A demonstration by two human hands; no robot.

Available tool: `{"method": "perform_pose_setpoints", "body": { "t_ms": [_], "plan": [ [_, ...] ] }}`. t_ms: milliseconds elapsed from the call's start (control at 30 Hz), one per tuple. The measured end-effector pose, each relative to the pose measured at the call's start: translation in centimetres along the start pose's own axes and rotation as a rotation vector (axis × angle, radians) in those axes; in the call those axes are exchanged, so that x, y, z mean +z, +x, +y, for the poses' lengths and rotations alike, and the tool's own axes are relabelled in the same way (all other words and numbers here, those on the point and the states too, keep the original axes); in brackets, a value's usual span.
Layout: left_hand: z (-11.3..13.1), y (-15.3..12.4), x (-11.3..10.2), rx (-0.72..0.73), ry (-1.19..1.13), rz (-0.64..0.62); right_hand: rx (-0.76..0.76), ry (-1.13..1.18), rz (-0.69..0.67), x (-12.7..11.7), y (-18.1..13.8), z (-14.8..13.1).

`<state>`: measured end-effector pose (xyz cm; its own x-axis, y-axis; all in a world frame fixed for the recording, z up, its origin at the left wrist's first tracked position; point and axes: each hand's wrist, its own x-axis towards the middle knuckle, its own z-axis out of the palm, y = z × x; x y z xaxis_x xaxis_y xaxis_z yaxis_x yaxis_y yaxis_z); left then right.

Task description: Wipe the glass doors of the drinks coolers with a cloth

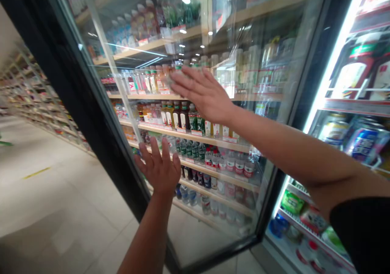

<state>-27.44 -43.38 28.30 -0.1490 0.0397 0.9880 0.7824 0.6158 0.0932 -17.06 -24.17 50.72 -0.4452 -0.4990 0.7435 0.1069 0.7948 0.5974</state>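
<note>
A glass cooler door (94,115) with a black frame stands swung open in front of me. My left hand (160,166) is raised before the lower part of the pane, fingers spread, palm side toward the glass. Higher up and to the right, my right hand (205,93) reaches across the pane with its fingers stretched out and slightly blurred. Neither hand holds anything visible. Whether they touch the glass I cannot tell. Behind or mirrored in the pane are shelves with rows of bottles (213,158), partly covered by my hands and forearms.
A lit cooler on the right holds large bottles (353,73), cans (362,142) and a green package (291,202) on wire racks. Long store shelves (45,91) run back on the left. The pale tiled floor (76,193) bears a yellow strip (36,173).
</note>
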Motion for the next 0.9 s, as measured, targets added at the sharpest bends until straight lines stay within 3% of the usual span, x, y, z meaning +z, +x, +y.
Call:
{"method": "perform_pose_setpoints", "body": {
  "t_ms": [167,200,333,367,500,600,733,800,900],
  "plan": [
    [0.1,0.3,0.0,0.022,0.038,-0.007,0.375,-0.046,0.227,-1.7,3.7,4.2],
    [0.1,0.3,0.0,0.016,0.037,-0.012,0.369,-0.045,0.226,-1.8,3.9,4.4],
    [-0.2,0.1,0.3,-0.004,0.032,-0.009,0.083,0.016,0.075,-1.8,2.0,4.9],
    [-0.2,-0.1,0.4,0.005,0.04,-0.004,0.083,0.028,0.07,-1.8,1.2,5.6],
    [0.7,0.6,-0.3,-0.002,0.037,0.034,0.434,-0.022,0.233,-1.7,-1.7,8.9],
    [2.7,4.6,-1.8,-0.051,-0.038,0.021,0.561,-0.039,0.28,-1.0,-3.3,8.9],
    [5.5,13.7,-3.6,0.04,-0.157,-0.06,0.478,0.04,0.237,-0.8,-4.7,7.4],
    [6.3,17.2,-3.9,0.047,-0.139,-0.088,0.384,0.11,0.201,-1.0,-5.7,8.7],
    [6.6,19.2,-4.0,0.018,-0.121,-0.122,0.355,0.208,0.233,-0.7,-8.6,13.5]
  ]
}}
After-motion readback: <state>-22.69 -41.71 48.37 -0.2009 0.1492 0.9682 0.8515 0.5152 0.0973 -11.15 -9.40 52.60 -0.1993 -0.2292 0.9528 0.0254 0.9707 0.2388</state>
